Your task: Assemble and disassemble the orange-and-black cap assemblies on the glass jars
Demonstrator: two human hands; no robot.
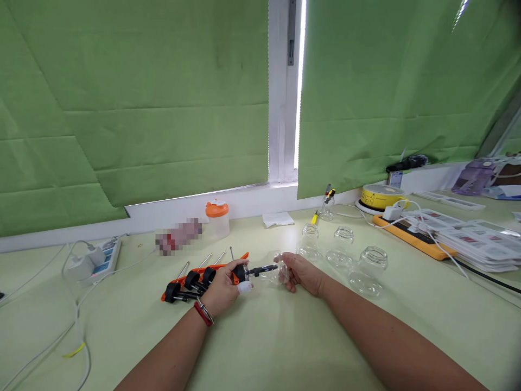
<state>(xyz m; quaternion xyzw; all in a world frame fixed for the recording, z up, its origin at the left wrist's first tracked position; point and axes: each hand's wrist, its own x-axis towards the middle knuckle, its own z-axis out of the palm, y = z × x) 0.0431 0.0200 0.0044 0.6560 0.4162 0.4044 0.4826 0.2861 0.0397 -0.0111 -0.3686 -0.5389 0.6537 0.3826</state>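
Note:
My left hand [223, 289], with a white wrap on the thumb, grips a black cap with a dark shaft [260, 270] that points right. Fingers of my right hand [304, 272] are closed round a clear jar [271, 275] tipped on its side. The shaft's tip overlaps the jar; whether it is inside or in front, I cannot tell. Beside my left hand lie several black caps [171, 293] with black tubes, thin metal rods and orange strips [165, 297]. Three clear jars, among them a near one [368, 271], stand right of my right hand.
An orange-lidded cup [218, 221] and a white paper [278, 219] lie toward the wall. Screwdrivers [326, 196] stand in a small jar behind. Right are a yellow round tin [381, 195], an orange power strip [415, 236] and stacked white trays [476, 244]. Cables [77, 320] cross the left side.

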